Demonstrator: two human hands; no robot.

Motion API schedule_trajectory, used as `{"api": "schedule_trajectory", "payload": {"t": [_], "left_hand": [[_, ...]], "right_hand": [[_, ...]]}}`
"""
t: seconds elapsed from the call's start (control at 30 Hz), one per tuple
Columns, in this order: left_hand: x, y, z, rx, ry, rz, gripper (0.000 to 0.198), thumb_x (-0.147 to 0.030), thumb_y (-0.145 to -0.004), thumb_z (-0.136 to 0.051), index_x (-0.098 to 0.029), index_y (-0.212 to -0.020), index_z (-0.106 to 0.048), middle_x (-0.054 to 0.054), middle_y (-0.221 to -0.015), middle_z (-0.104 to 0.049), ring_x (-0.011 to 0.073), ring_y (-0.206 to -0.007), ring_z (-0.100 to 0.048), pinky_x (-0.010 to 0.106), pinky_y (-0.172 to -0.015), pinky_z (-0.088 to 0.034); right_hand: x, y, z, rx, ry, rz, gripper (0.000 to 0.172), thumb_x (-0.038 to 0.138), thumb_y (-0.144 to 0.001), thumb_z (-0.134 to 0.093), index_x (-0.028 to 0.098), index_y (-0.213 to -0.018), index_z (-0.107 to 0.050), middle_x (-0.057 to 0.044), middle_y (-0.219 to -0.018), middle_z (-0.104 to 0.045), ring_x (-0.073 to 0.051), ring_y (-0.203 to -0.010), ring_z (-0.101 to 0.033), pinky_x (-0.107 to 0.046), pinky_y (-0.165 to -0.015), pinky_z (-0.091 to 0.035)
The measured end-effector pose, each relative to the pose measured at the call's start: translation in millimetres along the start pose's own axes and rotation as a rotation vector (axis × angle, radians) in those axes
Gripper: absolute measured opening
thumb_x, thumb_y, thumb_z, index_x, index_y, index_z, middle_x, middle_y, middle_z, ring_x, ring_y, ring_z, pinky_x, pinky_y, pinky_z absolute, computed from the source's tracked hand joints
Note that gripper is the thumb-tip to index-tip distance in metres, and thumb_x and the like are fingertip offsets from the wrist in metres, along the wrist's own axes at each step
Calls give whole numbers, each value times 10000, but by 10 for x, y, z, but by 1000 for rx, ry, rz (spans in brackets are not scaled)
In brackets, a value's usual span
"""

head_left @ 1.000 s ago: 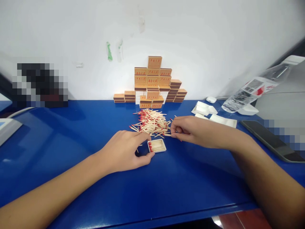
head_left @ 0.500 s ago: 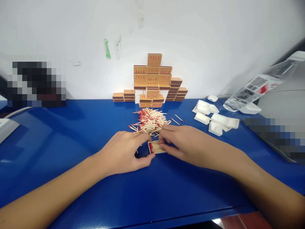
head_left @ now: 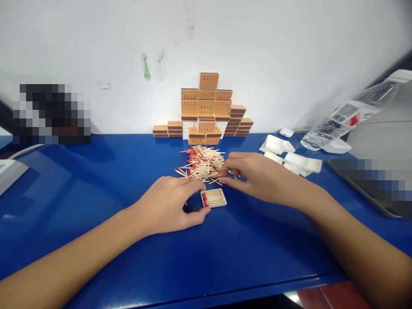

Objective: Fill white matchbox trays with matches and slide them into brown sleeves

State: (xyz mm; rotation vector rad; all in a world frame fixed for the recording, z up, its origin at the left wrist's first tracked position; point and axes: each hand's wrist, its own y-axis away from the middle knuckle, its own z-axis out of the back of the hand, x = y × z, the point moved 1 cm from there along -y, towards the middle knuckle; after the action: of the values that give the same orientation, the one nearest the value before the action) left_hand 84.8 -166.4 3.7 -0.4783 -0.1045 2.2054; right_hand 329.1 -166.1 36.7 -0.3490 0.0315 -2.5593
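A small white matchbox tray (head_left: 224, 204) lies on the blue table, with a layer of red-headed matches (head_left: 213, 198) inside it. My left hand (head_left: 175, 204) grips the tray's left end, thumb at the near corner and index finger at the far one. Behind the tray spreads a heap of loose matches (head_left: 204, 163). At the heap's right edge, the thumb and fingertips of my right hand (head_left: 246, 174) come together in a pinch. Whatever sits between those fingertips is too small to make out.
Stacked matchboxes (head_left: 206, 106) stand against the wall behind the heap. On the right lie several empty white trays (head_left: 302, 162), a white earbud case (head_left: 286, 132), a tilted plastic bottle (head_left: 346, 118) and a dark flat device (head_left: 360, 184). A pixelated dark object (head_left: 51, 113) is at left.
My right hand has moved from the tray up and away to the right edge of the heap, uncovering the tray's right end. The left hand has kept its grip.
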Motion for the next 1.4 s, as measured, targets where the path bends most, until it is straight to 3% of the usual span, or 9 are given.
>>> {"api": "schedule_trajectory", "payload": {"t": [0.27,0.57,0.87,1.0,1.23,1.4], "left_hand": [[6,6,6,-6,-20,-8,297,-440,-887,-661,-223,-1083,-713,-20,-727,-697,160,-610,-635,282,-594,-419],[0,-19,-3,5,-12,2,280,-447,-899,-643,-227,-1055,-717,-20,-725,-702,159,-603,-634,287,-586,-416],[-9,-8,12,6,-4,5,290,-436,-898,-645,-222,-1077,-722,-19,-744,-710,154,-613,-639,284,-591,-429],[-13,-7,18,-4,-14,2,284,-427,-894,-653,-217,-1073,-723,-22,-733,-709,155,-609,-642,285,-586,-428],[-2,-7,9,-10,-22,-3,297,-436,-899,-642,-211,-1075,-722,-10,-745,-724,161,-621,-659,284,-596,-440],[-5,-5,5,-13,-18,-10,270,-427,-895,-647,-218,-1052,-715,-14,-727,-719,159,-614,-659,275,-586,-431]], "right_hand": [[6,-3,-79,99,-16,-20,196,241,-987,-581,203,-796,-558,-19,-838,-653,-152,-718,-526,-294,-653,-330],[93,-26,-99,45,32,-226,347,457,-978,-601,199,-745,-605,-41,-757,-674,-164,-644,-543,-320,-609,-326],[75,9,-49,107,-55,-266,164,238,-867,-629,216,-705,-639,-1,-684,-667,-149,-605,-539,-298,-595,-340],[22,41,-15,142,-43,-285,134,279,-897,-640,213,-784,-666,-17,-772,-694,-158,-646,-562,-294,-582,-351],[-121,103,3,193,9,-160,249,366,-1029,-518,208,-868,-622,-42,-845,-681,-184,-711,-559,-320,-642,-357],[18,86,61,139,-129,0,256,385,-1068,-493,212,-910,-594,-38,-930,-675,-176,-785,-576,-309,-689,-377]]}}
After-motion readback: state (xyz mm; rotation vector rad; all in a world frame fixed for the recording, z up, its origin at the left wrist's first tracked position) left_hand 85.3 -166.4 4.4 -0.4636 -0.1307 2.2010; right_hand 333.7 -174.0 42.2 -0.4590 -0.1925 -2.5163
